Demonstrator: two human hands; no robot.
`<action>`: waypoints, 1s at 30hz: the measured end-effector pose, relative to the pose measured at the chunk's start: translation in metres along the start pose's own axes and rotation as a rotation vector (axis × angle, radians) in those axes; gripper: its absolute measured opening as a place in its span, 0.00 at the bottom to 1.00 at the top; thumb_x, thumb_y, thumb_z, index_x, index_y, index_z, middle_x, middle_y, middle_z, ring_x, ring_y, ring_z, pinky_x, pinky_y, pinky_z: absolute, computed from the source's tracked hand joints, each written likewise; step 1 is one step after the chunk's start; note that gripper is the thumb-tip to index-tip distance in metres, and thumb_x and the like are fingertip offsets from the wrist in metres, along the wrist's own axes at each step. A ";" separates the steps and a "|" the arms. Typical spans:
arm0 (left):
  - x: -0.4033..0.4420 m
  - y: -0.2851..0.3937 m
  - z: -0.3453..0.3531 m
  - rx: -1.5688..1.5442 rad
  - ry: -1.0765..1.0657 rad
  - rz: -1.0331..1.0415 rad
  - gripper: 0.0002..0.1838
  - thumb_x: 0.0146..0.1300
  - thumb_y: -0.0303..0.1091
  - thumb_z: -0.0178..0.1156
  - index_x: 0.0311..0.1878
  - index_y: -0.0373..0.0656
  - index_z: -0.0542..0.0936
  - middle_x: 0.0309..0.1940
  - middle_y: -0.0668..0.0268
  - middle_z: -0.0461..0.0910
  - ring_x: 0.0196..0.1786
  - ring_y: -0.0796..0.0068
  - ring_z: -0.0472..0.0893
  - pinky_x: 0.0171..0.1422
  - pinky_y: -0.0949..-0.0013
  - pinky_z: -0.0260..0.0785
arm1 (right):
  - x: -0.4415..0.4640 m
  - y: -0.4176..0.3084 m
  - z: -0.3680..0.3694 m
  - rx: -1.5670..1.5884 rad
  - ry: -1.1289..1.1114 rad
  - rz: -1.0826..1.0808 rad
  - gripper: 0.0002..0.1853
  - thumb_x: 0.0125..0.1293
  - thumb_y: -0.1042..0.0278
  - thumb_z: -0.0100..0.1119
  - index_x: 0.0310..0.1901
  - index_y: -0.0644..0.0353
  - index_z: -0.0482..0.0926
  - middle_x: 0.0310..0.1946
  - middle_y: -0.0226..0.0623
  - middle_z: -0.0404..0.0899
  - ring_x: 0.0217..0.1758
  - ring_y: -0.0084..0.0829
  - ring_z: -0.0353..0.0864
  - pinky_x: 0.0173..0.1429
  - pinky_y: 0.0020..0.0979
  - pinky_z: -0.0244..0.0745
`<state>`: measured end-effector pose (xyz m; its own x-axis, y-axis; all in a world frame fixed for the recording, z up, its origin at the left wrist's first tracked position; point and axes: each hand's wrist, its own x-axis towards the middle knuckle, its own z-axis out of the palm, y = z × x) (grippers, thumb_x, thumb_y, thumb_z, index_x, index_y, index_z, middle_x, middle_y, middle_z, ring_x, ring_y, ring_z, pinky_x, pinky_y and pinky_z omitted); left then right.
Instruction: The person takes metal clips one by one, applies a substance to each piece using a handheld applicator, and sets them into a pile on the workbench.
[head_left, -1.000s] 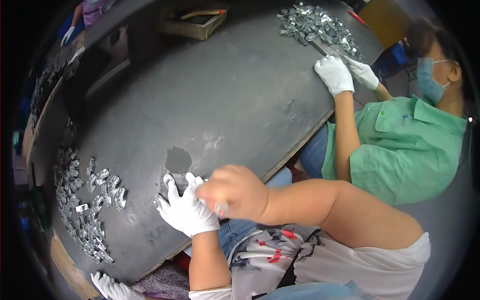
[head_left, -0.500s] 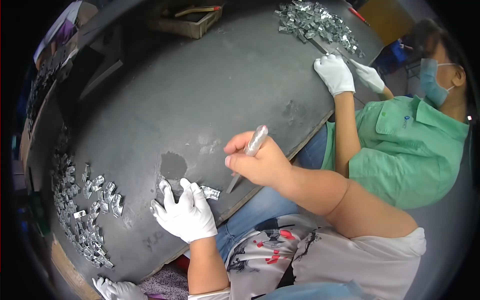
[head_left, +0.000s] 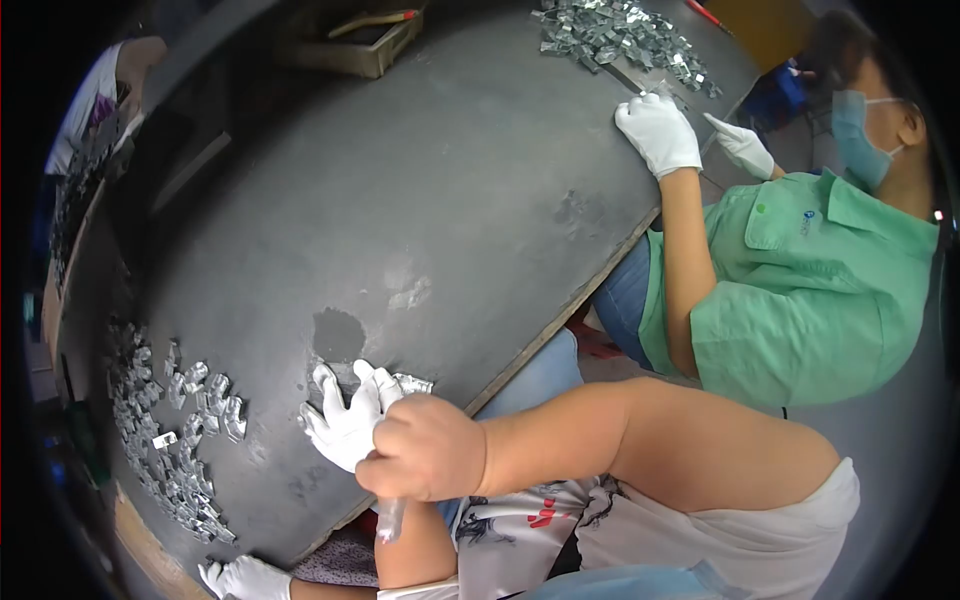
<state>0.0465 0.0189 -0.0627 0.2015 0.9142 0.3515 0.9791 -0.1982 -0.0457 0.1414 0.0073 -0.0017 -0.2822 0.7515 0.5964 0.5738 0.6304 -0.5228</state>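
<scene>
In the head view, the person's left hand (head_left: 340,425), in a white glove, rests palm down on the dark counter (head_left: 480,230) with its fingers spread. A shiny metal piece (head_left: 417,384) lies on the counter right beside those fingertips, on the right-hand side, partly covered by the glove; whether the fingers grip it cannot be told. The bare right hand (head_left: 425,450) is curled into a fist around a tool (head_left: 391,520), whose pale, glossy handle sticks out below the fist. The fist overlaps the left wrist in this view, and whether the two touch is unclear; the tool's other end is hidden.

Just beyond the left fingertips is a dark patch (head_left: 339,333) on the counter. To the left of the left hand, well apart, spreads a scatter of small metal pieces (head_left: 180,470). Far beyond both hands stands a bin (head_left: 382,58) with a red-tipped handle (head_left: 372,22) across it. Farther off to the right of the hands, a co-worker (head_left: 810,290) in a green shirt and white gloves sits near another metal heap (head_left: 625,40)
</scene>
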 end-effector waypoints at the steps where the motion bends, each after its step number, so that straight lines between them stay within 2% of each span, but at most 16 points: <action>1: 0.003 -0.001 -0.001 0.005 -0.042 0.027 0.09 0.52 0.40 0.54 0.35 0.57 0.81 0.32 0.79 0.78 0.52 0.61 0.73 0.58 0.48 0.59 | 0.000 0.002 0.000 -0.005 -0.014 0.017 0.08 0.43 0.58 0.57 0.23 0.49 0.74 0.17 0.30 0.63 0.23 0.33 0.69 0.24 0.31 0.63; 3: -0.001 -0.008 0.002 0.013 -0.142 0.069 0.10 0.52 0.41 0.54 0.36 0.57 0.81 0.34 0.79 0.78 0.52 0.62 0.73 0.58 0.48 0.59 | 0.001 0.006 -0.003 -0.005 -0.060 0.056 0.07 0.42 0.58 0.56 0.22 0.49 0.73 0.17 0.30 0.62 0.23 0.33 0.70 0.25 0.31 0.64; 4: -0.002 -0.007 0.007 -0.372 -0.135 -0.155 0.09 0.51 0.41 0.56 0.35 0.56 0.81 0.38 0.76 0.78 0.51 0.60 0.74 0.58 0.48 0.59 | 0.002 0.013 -0.007 0.059 -0.032 0.144 0.05 0.46 0.63 0.57 0.24 0.52 0.74 0.18 0.31 0.67 0.24 0.34 0.71 0.27 0.32 0.65; 5: -0.004 -0.006 0.013 -0.762 -0.042 -0.373 0.09 0.50 0.41 0.58 0.35 0.55 0.82 0.43 0.72 0.78 0.50 0.57 0.74 0.58 0.48 0.60 | 0.003 0.026 -0.020 0.178 0.159 0.554 0.03 0.48 0.72 0.56 0.27 0.55 0.76 0.20 0.33 0.73 0.25 0.34 0.73 0.29 0.31 0.67; 6: 0.006 0.002 -0.004 -0.449 -0.029 -0.291 0.09 0.49 0.41 0.59 0.34 0.55 0.82 0.44 0.70 0.77 0.50 0.55 0.74 0.58 0.48 0.60 | -0.003 0.034 -0.031 0.168 0.322 0.496 0.08 0.47 0.80 0.54 0.30 0.58 0.77 0.23 0.33 0.76 0.27 0.33 0.74 0.31 0.30 0.68; 7: 0.012 0.006 -0.015 -0.134 -0.020 -0.204 0.08 0.48 0.41 0.59 0.33 0.54 0.82 0.46 0.67 0.77 0.49 0.53 0.74 0.58 0.48 0.60 | -0.007 0.041 -0.041 0.076 0.320 0.436 0.09 0.46 0.82 0.55 0.31 0.59 0.76 0.23 0.34 0.77 0.26 0.33 0.74 0.31 0.30 0.69; 8: 0.013 0.007 -0.015 -0.159 -0.004 -0.205 0.07 0.47 0.40 0.61 0.30 0.54 0.83 0.46 0.59 0.76 0.47 0.49 0.74 0.58 0.48 0.60 | -0.010 0.045 -0.050 -0.013 0.319 0.369 0.10 0.45 0.83 0.55 0.31 0.60 0.76 0.23 0.34 0.77 0.26 0.32 0.74 0.31 0.30 0.69; 12: 0.020 -0.011 -0.023 -0.179 -0.065 -0.148 0.10 0.52 0.35 0.59 0.38 0.44 0.80 0.43 0.53 0.77 0.47 0.57 0.75 0.57 0.56 0.62 | -0.026 0.063 -0.048 0.045 0.383 0.290 0.13 0.41 0.84 0.57 0.31 0.56 0.75 0.20 0.33 0.74 0.22 0.35 0.71 0.27 0.32 0.67; 15: 0.012 -0.058 -0.009 -0.193 0.241 -0.483 0.13 0.53 0.35 0.56 0.41 0.40 0.77 0.42 0.53 0.77 0.43 0.52 0.75 0.53 0.58 0.65 | -0.029 0.066 -0.046 0.120 0.433 0.308 0.13 0.40 0.84 0.57 0.31 0.57 0.75 0.19 0.33 0.74 0.20 0.35 0.71 0.26 0.32 0.66; 16: 0.010 -0.054 -0.015 -0.026 0.266 -0.378 0.12 0.54 0.34 0.55 0.39 0.38 0.76 0.39 0.53 0.77 0.41 0.54 0.76 0.53 0.60 0.64 | -0.031 0.069 -0.045 0.123 0.432 0.302 0.13 0.40 0.84 0.56 0.31 0.57 0.75 0.19 0.33 0.73 0.20 0.34 0.71 0.26 0.32 0.66; 17: 0.019 -0.038 -0.039 -0.262 -0.061 -0.398 0.13 0.53 0.35 0.56 0.40 0.39 0.76 0.40 0.53 0.76 0.40 0.54 0.76 0.54 0.59 0.64 | -0.031 0.070 -0.046 0.120 0.431 0.295 0.13 0.40 0.84 0.56 0.31 0.58 0.75 0.19 0.33 0.73 0.20 0.34 0.71 0.26 0.32 0.66; 19: 0.018 -0.022 -0.031 -0.154 -0.036 0.008 0.13 0.54 0.36 0.55 0.41 0.40 0.76 0.42 0.51 0.74 0.40 0.54 0.76 0.54 0.60 0.64 | -0.026 0.068 -0.047 0.138 0.403 0.269 0.13 0.40 0.85 0.57 0.30 0.57 0.75 0.18 0.32 0.72 0.20 0.34 0.70 0.26 0.31 0.65; 20: 0.024 -0.023 -0.033 -0.109 -0.056 0.007 0.14 0.55 0.37 0.54 0.42 0.39 0.75 0.44 0.49 0.73 0.42 0.53 0.75 0.55 0.61 0.64 | -0.025 0.068 -0.048 0.143 0.385 0.246 0.14 0.40 0.85 0.57 0.30 0.57 0.75 0.18 0.32 0.72 0.19 0.34 0.70 0.25 0.31 0.65; 23: 0.044 -0.061 -0.010 -0.173 -0.039 -0.303 0.16 0.57 0.37 0.52 0.44 0.37 0.75 0.47 0.47 0.72 0.46 0.50 0.74 0.56 0.62 0.63 | -0.025 0.067 -0.050 0.143 0.325 0.191 0.15 0.39 0.86 0.57 0.31 0.57 0.74 0.18 0.32 0.70 0.19 0.33 0.69 0.24 0.31 0.63; 25: 0.047 -0.100 0.012 -0.094 -0.055 -0.390 0.18 0.63 0.39 0.46 0.49 0.35 0.73 0.53 0.47 0.69 0.52 0.51 0.71 0.59 0.61 0.61 | -0.027 0.068 -0.050 0.148 0.296 0.164 0.16 0.38 0.86 0.57 0.31 0.57 0.74 0.17 0.31 0.69 0.18 0.33 0.68 0.24 0.31 0.62; 30: 0.060 -0.133 0.017 0.048 -0.089 -0.528 0.18 0.64 0.39 0.44 0.51 0.37 0.71 0.53 0.51 0.70 0.55 0.54 0.69 0.63 0.61 0.55 | -0.023 0.067 -0.051 0.192 0.316 0.147 0.16 0.38 0.86 0.57 0.31 0.56 0.73 0.17 0.31 0.68 0.18 0.33 0.67 0.24 0.31 0.61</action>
<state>-0.0709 0.1065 -0.0517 -0.3192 0.9119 0.2580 0.9476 0.3112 0.0723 0.2251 0.0225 -0.0192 0.0595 0.7584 0.6491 0.4278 0.5681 -0.7030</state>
